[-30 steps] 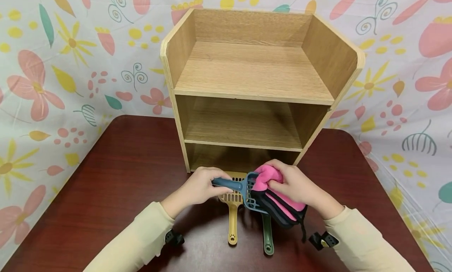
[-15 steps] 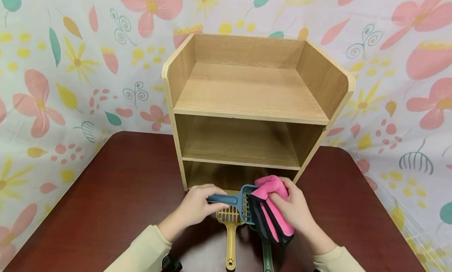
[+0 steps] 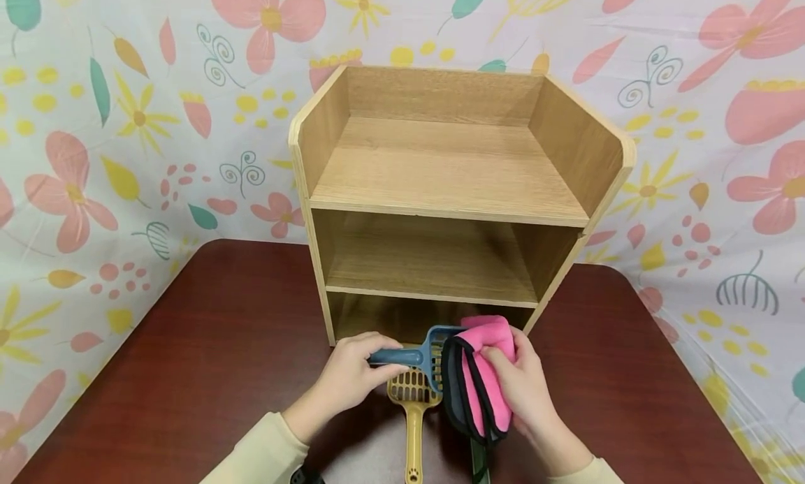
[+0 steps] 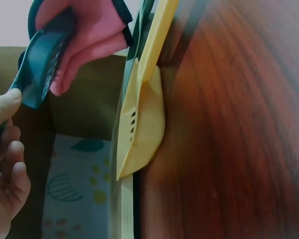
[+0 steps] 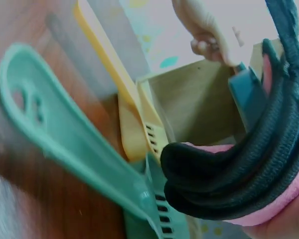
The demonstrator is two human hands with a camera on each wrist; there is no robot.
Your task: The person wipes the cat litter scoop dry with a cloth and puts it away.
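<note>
My left hand pinches the handle of a blue litter scoop between thumb and fingers. The slotted end points right, up against a folded pink cloth with black edging. My right hand grips this cloth, which covers part of the blue scoop's head. Beneath the hands, a yellow litter scoop lies with its handle toward me. A green litter scoop lies beside it; in the head view the cloth hides all but its handle.
A wooden shelf unit with three levels stands right behind the scoops on the dark red-brown table. A flower-patterned curtain surrounds the table at the back and sides.
The head view has tilted up, so everything sits lower in it. My right hand has shifted the cloth over the blue scoop's head, while my left hand keeps its hold on the handle.
</note>
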